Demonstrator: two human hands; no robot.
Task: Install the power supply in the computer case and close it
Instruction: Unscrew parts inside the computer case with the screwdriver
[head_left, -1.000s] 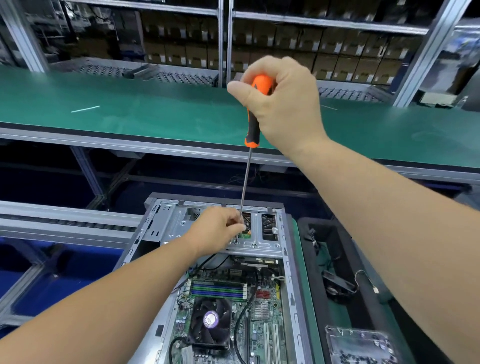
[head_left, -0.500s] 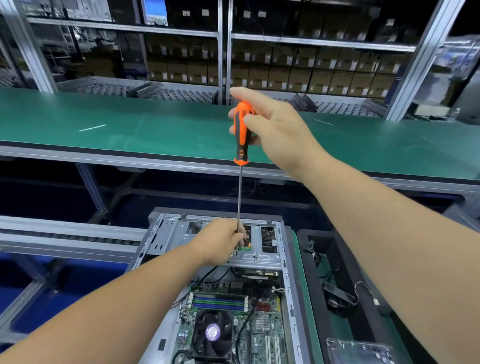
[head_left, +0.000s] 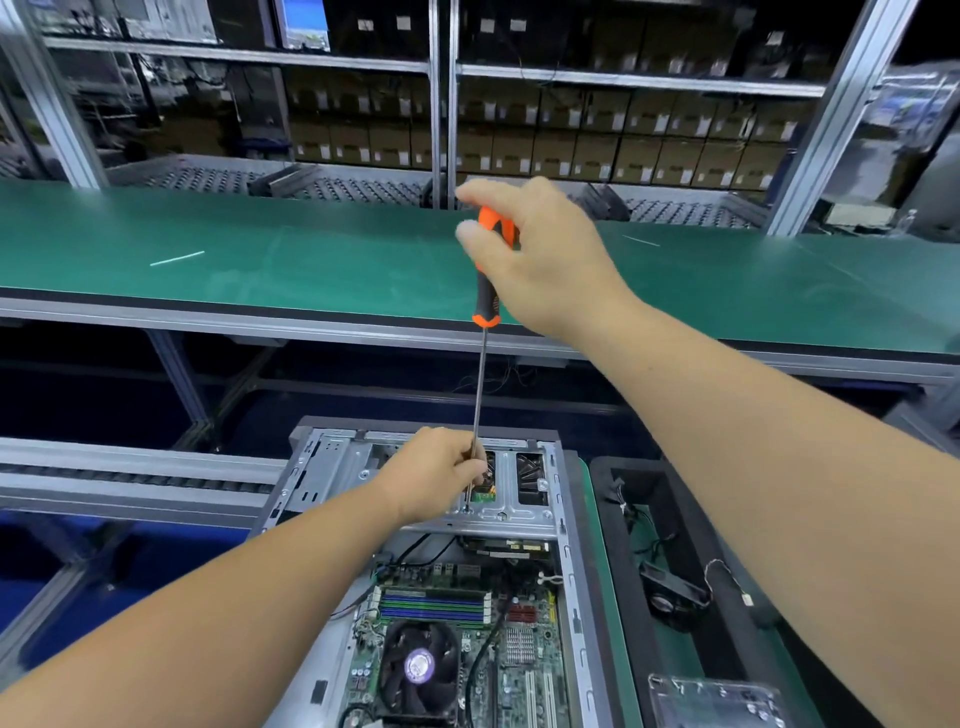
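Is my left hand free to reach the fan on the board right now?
Probably not yet: the left hand is steadying the screwdriver shaft. The fan itself lies uncovered below it in the open case.

Both hands (head_left: 540, 254) (head_left: 436, 473) curled, right above left

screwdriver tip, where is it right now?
Head view, centre: the screwdriver stands nearly upright, its tip on the metal bracket at the computer case's far end, beside the left hand pinching the shaft.

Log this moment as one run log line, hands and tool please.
right hand: grips screwdriver handle | left hand: steadies shaft | tip: on metal bracket in computer case | case: open
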